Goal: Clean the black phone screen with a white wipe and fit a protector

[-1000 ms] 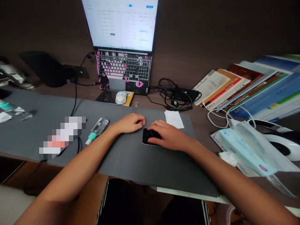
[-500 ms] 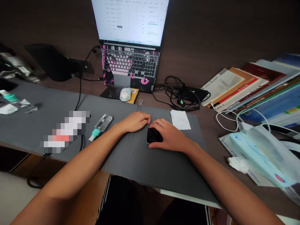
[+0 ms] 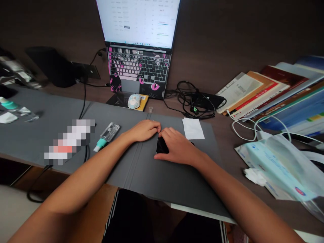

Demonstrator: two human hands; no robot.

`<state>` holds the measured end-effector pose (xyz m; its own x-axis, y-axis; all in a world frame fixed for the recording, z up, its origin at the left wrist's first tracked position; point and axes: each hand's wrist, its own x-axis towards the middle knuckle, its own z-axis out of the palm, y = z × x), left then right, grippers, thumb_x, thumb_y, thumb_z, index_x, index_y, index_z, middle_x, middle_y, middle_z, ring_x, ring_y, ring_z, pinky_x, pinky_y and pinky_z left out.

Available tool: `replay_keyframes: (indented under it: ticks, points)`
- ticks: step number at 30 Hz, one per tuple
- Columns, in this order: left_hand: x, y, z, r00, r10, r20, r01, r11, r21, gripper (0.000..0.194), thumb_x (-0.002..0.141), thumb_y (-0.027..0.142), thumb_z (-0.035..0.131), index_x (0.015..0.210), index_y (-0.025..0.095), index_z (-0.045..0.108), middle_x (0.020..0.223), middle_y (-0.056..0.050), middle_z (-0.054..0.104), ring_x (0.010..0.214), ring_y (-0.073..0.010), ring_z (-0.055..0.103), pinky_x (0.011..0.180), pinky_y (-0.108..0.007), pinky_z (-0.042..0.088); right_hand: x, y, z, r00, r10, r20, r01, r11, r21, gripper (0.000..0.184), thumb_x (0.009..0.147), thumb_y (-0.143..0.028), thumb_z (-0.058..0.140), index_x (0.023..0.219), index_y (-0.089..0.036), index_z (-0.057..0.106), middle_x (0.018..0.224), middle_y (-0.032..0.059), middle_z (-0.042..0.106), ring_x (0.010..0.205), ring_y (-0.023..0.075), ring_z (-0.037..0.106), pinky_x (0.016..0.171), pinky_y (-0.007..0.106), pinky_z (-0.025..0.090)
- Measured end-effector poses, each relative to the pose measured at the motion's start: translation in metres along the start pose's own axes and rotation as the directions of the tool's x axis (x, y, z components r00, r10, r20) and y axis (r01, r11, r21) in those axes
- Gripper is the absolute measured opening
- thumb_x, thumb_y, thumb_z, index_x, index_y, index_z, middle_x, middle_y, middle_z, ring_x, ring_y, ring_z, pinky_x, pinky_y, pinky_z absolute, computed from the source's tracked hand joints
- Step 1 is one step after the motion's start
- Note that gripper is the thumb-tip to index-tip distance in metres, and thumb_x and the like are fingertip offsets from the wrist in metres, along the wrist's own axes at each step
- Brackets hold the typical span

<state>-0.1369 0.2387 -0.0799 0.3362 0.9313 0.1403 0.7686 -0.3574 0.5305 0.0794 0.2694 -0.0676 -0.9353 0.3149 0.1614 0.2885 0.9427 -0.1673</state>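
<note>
A black smartphone (image 3: 162, 145) lies on the grey desk mat (image 3: 162, 179). My right hand (image 3: 177, 145) spans it from above, thumb along the near edge and fingers curled over the far edge. Most of the phone is hidden under that hand, though a small dark bit shows past the hand on the right. Just left of the phone, my left hand (image 3: 145, 130) rests palm down on the mat with its fingers curled in. Its fingertips are close to my right fingers, and whatever is under them, if anything, is hidden.
Behind the mat stands an open laptop (image 3: 139, 67), with a mouse (image 3: 134, 101) in front. A spray bottle (image 3: 107, 136) lies left of my left forearm. White tissue (image 3: 193, 128), tangled black cables (image 3: 196, 103), leaning books (image 3: 273, 91) and a blue wipes pack (image 3: 275, 168) are rightward.
My right hand has slid slightly left across the phone and covers more of it. My left hand stays put; the whole view has shifted a little.
</note>
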Motion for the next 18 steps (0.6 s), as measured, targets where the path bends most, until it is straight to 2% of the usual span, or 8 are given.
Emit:
replay_keyframes:
  ticks: [12, 18]
  points:
    - [-0.0009, 0.002, -0.0005, 1.0, 0.015, -0.007, -0.015, 1.0, -0.008, 0.024, 0.088, 0.017, 0.041, 0.085, 0.019, 0.065, 0.088, -0.005, 0.071, 0.085, -0.0215, 0.064, 0.081, -0.034, 0.046, 0.0036, 0.0013, 0.0018, 1.0, 0.029, 0.001, -0.029, 0.998, 0.062, 0.062, 0.085, -0.074, 0.057, 0.106, -0.016, 0.055, 0.106, 0.0123, 0.059, 0.095, 0.0281, 0.054, 0.081, 0.042, 0.048]
    - [-0.0007, 0.0032, -0.0013, 1.0, 0.008, -0.004, -0.008, 1.0, -0.003, 0.024, 0.088, 0.017, 0.041, 0.086, 0.019, 0.065, 0.089, -0.005, 0.072, 0.085, -0.0218, 0.064, 0.081, -0.034, 0.047, 0.004, 0.0028, 0.0036, 1.0, 0.028, -0.003, -0.028, 0.997, 0.072, 0.062, 0.081, -0.072, 0.065, 0.106, -0.016, 0.054, 0.106, 0.0121, 0.059, 0.096, 0.0279, 0.054, 0.083, 0.042, 0.048]
